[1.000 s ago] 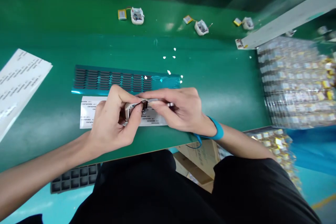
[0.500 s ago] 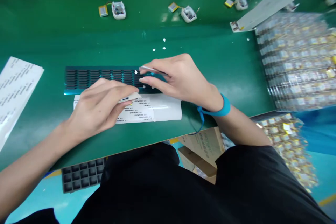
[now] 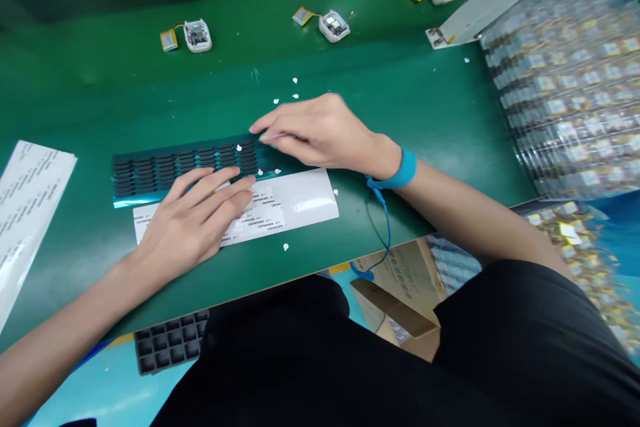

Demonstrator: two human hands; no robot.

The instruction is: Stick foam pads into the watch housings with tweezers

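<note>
- Our left hand (image 3: 193,223) spreads over the printed sheet (image 3: 310,199).
- Our right hand (image 3: 327,130) curls over the film (image 3: 135,201); we cannot tell if it pinches anything.
- Many dark strips (image 3: 163,173) are left there.

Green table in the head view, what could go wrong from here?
The blue cord from the wristband by the right hand hangs past the front edge of the green table, so it might snag there or on the open carton below. Small white dots lie scattered around the printed sheet; the left hand, over that sheet, could brush some out of place.
</note>
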